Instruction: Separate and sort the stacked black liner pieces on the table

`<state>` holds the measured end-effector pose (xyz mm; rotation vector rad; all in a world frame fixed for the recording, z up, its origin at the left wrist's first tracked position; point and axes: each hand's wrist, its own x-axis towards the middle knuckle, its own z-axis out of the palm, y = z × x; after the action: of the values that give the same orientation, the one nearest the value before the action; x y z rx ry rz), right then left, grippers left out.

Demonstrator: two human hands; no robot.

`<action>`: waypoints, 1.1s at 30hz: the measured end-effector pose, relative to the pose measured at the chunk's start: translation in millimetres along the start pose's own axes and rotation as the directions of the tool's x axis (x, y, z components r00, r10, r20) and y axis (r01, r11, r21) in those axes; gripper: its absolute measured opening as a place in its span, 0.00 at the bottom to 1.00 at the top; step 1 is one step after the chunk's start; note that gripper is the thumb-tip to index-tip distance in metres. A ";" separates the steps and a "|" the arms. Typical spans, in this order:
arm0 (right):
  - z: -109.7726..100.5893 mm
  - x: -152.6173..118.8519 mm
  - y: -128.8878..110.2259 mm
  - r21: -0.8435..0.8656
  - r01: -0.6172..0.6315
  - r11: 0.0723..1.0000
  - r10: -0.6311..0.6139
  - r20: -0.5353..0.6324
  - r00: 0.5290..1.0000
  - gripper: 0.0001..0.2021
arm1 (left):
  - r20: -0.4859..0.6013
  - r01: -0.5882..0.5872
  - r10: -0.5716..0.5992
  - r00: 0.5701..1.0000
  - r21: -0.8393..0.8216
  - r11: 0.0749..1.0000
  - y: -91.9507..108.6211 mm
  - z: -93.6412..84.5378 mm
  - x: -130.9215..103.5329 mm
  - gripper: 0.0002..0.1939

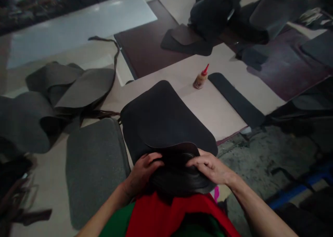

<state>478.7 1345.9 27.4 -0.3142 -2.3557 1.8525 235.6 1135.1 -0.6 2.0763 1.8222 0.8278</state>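
Observation:
Directly in front of me a large black sheet with rounded corners (163,115) lies on the table, its near part curled up toward me. Below the curl, against my red and green clothing, is a dark rolled or layered bundle (182,181). My left hand (148,167) grips the left side of this black material, fingers bent over its edge. On the right side my right hand (208,166) holds it in the same way, thumb and fingers pressed on the edge. The inside of the fold is too dark to make out.
A grey-green slab (96,167) lies at the left, beside loose grey pieces (57,81). A red-tipped bottle (200,79) stands beyond the sheet, near a narrow black strip (236,98). Dark material (215,13) is heaped at the back right.

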 end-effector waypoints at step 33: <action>-19.6 5.6 -4.4 0.156 -0.180 0.971 0.234 -0.490 0.840 0.12 | -0.150 -0.254 0.277 0.949 0.157 0.954 -9.7 -33.1 91.6 0.14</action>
<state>477.3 1364.8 36.2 -0.9517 -1.9173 1.6946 213.7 1219.8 43.2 2.4470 1.7476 1.0022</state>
